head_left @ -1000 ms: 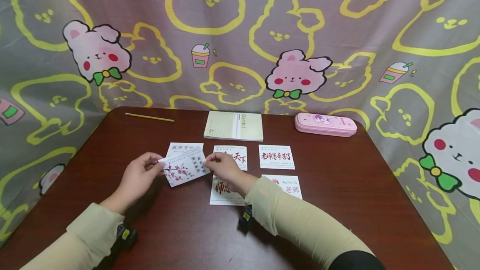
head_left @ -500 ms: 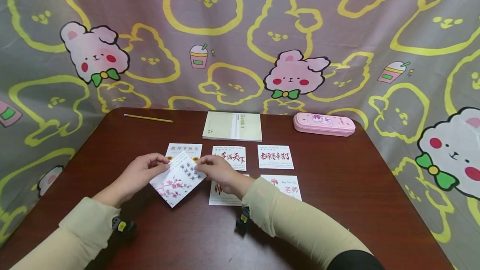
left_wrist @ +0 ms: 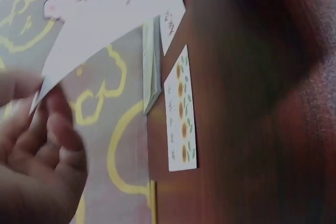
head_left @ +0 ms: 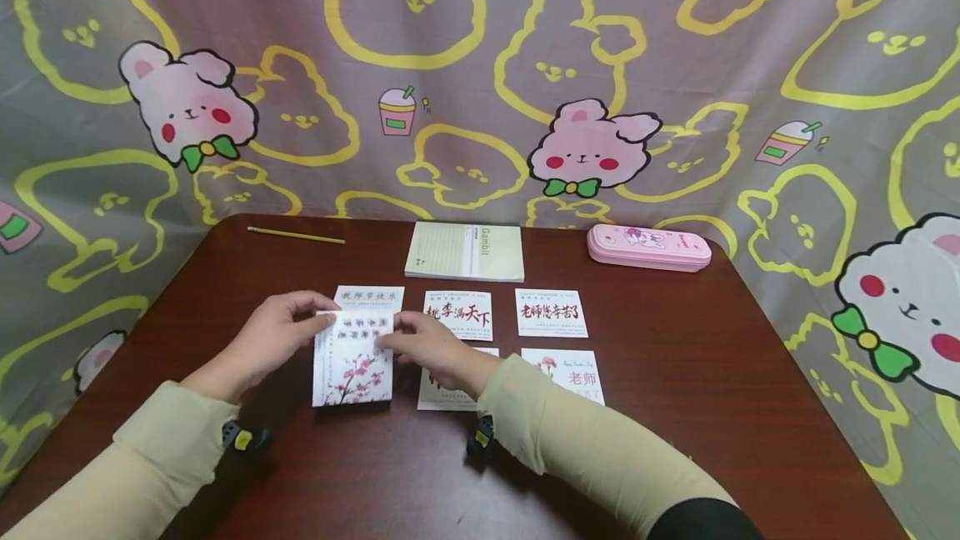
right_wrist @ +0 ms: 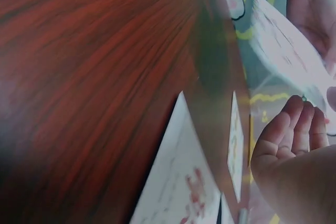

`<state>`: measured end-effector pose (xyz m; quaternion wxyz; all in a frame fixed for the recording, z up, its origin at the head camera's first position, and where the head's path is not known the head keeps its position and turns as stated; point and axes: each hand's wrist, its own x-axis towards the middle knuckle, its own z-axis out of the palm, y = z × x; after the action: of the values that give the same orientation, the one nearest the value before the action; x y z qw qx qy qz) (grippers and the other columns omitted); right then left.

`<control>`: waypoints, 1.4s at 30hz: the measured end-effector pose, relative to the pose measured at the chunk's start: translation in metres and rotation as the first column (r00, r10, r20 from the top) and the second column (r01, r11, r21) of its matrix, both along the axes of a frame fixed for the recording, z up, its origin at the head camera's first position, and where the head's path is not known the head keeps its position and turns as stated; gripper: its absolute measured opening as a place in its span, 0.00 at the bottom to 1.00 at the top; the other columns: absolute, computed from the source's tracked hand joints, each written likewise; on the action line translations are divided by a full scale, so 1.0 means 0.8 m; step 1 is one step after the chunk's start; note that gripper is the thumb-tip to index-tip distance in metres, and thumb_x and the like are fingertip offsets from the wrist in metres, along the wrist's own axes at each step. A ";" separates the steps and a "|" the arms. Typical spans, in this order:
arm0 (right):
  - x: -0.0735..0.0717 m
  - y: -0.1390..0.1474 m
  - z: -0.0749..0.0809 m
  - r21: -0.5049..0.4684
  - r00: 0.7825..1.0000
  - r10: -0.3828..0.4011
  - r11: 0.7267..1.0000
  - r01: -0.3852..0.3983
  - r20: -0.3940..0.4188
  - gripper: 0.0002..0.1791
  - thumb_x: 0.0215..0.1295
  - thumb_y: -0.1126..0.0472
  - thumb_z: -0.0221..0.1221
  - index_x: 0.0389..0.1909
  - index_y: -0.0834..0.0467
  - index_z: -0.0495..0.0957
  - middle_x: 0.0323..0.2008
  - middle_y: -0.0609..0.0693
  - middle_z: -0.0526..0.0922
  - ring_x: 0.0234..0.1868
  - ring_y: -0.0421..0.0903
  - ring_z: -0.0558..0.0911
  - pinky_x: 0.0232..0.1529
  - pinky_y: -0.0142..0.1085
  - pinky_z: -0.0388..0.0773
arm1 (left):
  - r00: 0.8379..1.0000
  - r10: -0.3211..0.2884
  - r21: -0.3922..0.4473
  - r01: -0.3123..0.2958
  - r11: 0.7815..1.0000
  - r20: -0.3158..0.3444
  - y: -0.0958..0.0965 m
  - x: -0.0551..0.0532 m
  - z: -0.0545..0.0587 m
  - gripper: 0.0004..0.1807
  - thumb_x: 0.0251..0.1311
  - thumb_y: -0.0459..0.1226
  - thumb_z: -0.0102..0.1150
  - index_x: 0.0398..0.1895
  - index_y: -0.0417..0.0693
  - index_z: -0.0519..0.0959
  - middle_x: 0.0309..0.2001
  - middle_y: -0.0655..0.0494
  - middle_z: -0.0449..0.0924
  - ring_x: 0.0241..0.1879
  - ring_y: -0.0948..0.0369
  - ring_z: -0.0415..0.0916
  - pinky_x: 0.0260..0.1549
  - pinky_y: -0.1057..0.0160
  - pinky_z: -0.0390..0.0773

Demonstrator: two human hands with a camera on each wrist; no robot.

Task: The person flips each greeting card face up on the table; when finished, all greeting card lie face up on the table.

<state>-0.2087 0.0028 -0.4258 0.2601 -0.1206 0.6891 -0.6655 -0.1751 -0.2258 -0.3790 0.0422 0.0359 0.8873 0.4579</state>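
Note:
A white card with pink blossoms on a branch and dark writing [head_left: 352, 361] is held above the table, its writing upside down. My left hand [head_left: 277, 340] pinches its upper left corner between thumb and fingers. At its right edge, my right hand [head_left: 438, 350] pinches it too, with fingers bent in the right wrist view. Just behind lies a card with sunflowers [left_wrist: 181, 111], partly covered in the head view. Beneath my right hand and forearm, a card with red writing [head_left: 450, 398] is mostly hidden.
More cards with red writing [head_left: 459, 315] [head_left: 551, 313] lie in the back row, and a flower card [head_left: 562, 369] in front. Behind them are a notebook [head_left: 465, 252], a pink pencil case [head_left: 648, 247] and a yellow pencil [head_left: 296, 235]. A patterned curtain [head_left: 465, 65] borders the table.
The blossom card has turned in my hands, from lying sideways through a diagonal to standing on its short edge, blossoms lowest. Both hands stay on it and have shifted only slightly.

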 end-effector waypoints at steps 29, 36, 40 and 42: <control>-0.007 -0.001 -0.016 -0.006 0.984 -0.140 0.990 0.142 0.110 0.06 0.68 0.74 0.60 0.33 0.63 0.76 0.31 0.51 0.82 0.29 0.41 0.82 0.38 0.37 0.85 | 0.993 0.108 -0.122 -0.103 0.987 0.036 -0.020 0.007 -0.022 0.23 0.75 0.37 0.55 0.64 0.26 0.74 0.59 0.29 0.76 0.49 0.45 0.76 0.41 0.58 0.77; -0.002 -0.001 -0.018 0.008 0.962 -0.223 0.974 0.225 0.158 0.07 0.67 0.74 0.61 0.44 0.69 0.77 0.34 0.54 0.82 0.29 0.42 0.82 0.39 0.37 0.86 | 0.978 0.016 -0.152 0.016 0.988 0.206 -0.027 0.004 -0.028 0.27 0.74 0.39 0.56 0.63 0.22 0.72 0.57 0.29 0.78 0.43 0.49 0.80 0.44 0.49 0.81; 0.007 0.001 -0.010 -0.033 0.953 -0.212 0.974 0.224 0.217 0.12 0.67 0.74 0.58 0.51 0.71 0.75 0.38 0.56 0.81 0.32 0.44 0.84 0.44 0.39 0.85 | 0.964 -0.019 -0.126 0.054 0.991 0.267 -0.032 -0.001 -0.031 0.26 0.74 0.39 0.57 0.60 0.19 0.74 0.50 0.33 0.82 0.41 0.52 0.82 0.41 0.52 0.83; 0.013 0.002 -0.003 -0.051 0.952 -0.184 0.978 0.202 0.245 0.15 0.67 0.74 0.56 0.53 0.70 0.73 0.41 0.57 0.80 0.35 0.46 0.85 0.47 0.40 0.85 | 0.957 -0.032 -0.118 0.069 0.991 0.289 -0.034 -0.003 -0.033 0.25 0.74 0.39 0.56 0.58 0.19 0.75 0.48 0.34 0.83 0.41 0.53 0.83 0.38 0.54 0.83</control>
<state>-0.1982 0.0040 -0.4286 0.2700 0.0185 0.6358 -0.7229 -0.1775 -0.2530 -0.4055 0.1841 -0.0108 0.8980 0.3995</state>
